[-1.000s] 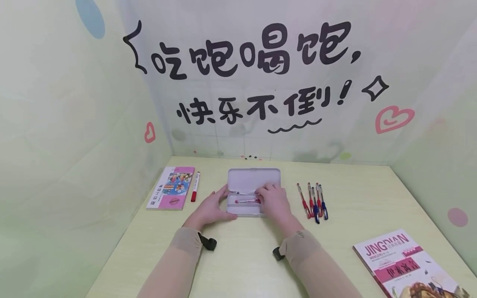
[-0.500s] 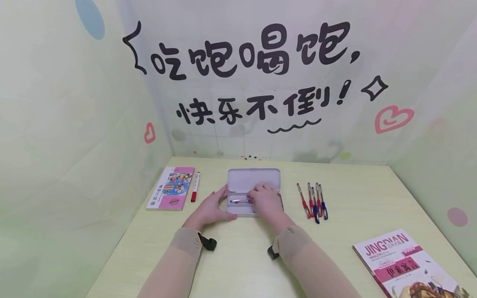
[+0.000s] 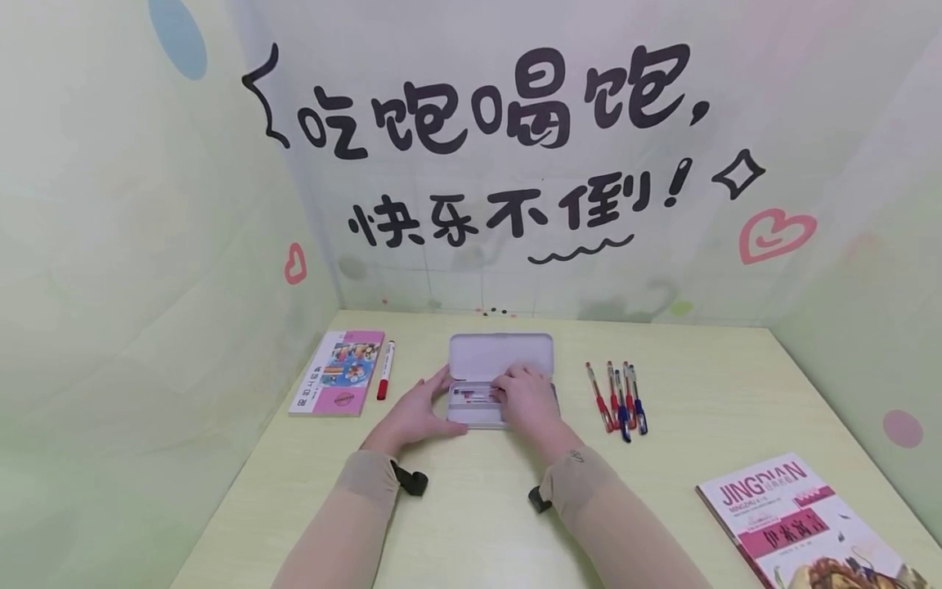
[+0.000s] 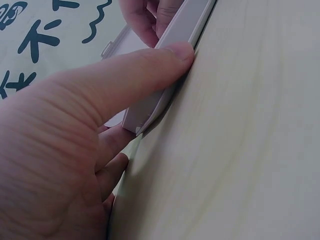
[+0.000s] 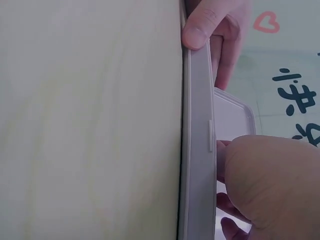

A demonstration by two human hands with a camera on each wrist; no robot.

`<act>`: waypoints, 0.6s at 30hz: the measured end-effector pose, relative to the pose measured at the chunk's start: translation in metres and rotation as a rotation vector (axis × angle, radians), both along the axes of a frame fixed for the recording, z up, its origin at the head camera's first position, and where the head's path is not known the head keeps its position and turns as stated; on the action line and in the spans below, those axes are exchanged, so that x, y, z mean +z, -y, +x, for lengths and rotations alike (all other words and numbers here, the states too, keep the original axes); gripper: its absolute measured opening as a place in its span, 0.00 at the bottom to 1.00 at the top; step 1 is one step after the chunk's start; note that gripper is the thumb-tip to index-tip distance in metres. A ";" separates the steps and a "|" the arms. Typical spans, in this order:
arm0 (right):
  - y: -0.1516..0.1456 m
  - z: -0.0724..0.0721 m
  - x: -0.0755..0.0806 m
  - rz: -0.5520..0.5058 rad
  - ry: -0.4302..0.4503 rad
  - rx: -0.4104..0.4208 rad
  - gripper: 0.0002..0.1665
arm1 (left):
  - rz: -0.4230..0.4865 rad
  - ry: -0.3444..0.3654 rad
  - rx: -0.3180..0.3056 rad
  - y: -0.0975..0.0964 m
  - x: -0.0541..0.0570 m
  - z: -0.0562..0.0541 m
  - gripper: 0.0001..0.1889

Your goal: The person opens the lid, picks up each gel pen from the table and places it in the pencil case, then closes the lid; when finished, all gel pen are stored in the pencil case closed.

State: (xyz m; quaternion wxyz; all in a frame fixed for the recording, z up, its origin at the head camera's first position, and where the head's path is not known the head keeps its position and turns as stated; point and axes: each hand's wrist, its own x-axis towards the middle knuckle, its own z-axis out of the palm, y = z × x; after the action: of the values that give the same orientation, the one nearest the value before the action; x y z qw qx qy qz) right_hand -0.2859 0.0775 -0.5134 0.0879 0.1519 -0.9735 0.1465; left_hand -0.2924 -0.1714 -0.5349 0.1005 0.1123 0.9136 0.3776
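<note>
A pale lilac pencil case [image 3: 502,353] lies with its lid raised. My left hand [image 3: 417,413] grips its left end, thumb [image 4: 170,57] on the front wall and fingers round behind. My right hand [image 3: 531,405] reaches down into the case from the right, its curled fingers at the right end of a pen [image 3: 471,393] in the tray. In the right wrist view those fingers [image 5: 231,201] dip behind the front wall, so their tips are hidden. More than one pen shows in the tray, partly covered by the hand.
Several red and blue gel pens [image 3: 621,401] lie right of the case. A red-and-white marker [image 3: 386,370] and a pink-and-white book [image 3: 337,372] lie to the left. Another book [image 3: 798,523] is at the front right. A printed wall hanging [image 3: 471,278] backs the table.
My right hand has moved slightly left and lowered a pen into the tray, where it lies beside another. My left hand has stayed on the case.
</note>
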 end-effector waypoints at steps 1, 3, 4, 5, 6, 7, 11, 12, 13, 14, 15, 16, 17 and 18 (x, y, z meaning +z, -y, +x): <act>-0.001 0.000 -0.001 -0.029 -0.001 -0.001 0.11 | 0.002 0.004 0.003 0.000 0.000 0.000 0.70; -0.005 0.000 -0.003 -0.091 -0.003 -0.007 0.11 | 0.006 0.009 0.005 0.001 -0.001 -0.001 0.70; -0.008 0.000 -0.004 -0.126 -0.002 -0.012 0.11 | 0.008 0.012 0.005 0.001 -0.001 -0.001 0.70; -0.011 0.000 -0.005 -0.157 -0.002 -0.022 0.12 | 0.009 0.015 0.006 0.001 -0.001 -0.001 0.70; -0.014 0.000 -0.006 -0.187 -0.003 -0.033 0.13 | 0.008 0.018 0.008 0.000 -0.002 -0.001 0.70; -0.017 0.000 -0.007 -0.214 -0.002 -0.046 0.14 | 0.009 0.018 0.010 0.000 -0.002 -0.001 0.70; -0.033 0.004 -0.008 -0.301 -0.007 -0.103 0.20 | 0.015 0.012 0.001 -0.002 -0.001 -0.002 0.70; -0.037 0.006 -0.008 -0.322 -0.004 -0.119 0.22 | 0.018 0.006 -0.005 -0.002 -0.001 -0.002 0.70; -0.041 0.008 -0.008 -0.341 0.009 -0.136 0.23 | 0.021 0.004 -0.009 -0.002 -0.001 -0.002 0.70; -0.045 0.010 -0.008 -0.365 0.018 -0.150 0.24 | 0.024 0.001 -0.013 -0.003 0.000 -0.002 0.70; -0.049 0.012 -0.008 -0.386 0.028 -0.161 0.25 | 0.026 -0.002 -0.015 -0.003 0.000 -0.001 0.70; -0.053 0.014 -0.008 -0.408 0.040 -0.172 0.26 | 0.025 -0.004 -0.015 -0.003 0.000 -0.001 0.70; -0.057 0.016 -0.008 -0.426 0.049 -0.182 0.26 | 0.023 -0.004 -0.012 -0.002 0.000 -0.001 0.70; -0.061 0.017 -0.008 -0.441 0.056 -0.188 0.27 | 0.022 -0.006 -0.009 -0.002 0.001 0.000 0.69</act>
State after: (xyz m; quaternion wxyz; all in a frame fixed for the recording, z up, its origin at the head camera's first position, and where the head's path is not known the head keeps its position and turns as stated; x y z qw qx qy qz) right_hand -0.2689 0.1381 -0.5219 0.1051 0.0336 -0.9299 0.3509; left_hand -0.2924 -0.1696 -0.5344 0.0983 0.1186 0.9093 0.3867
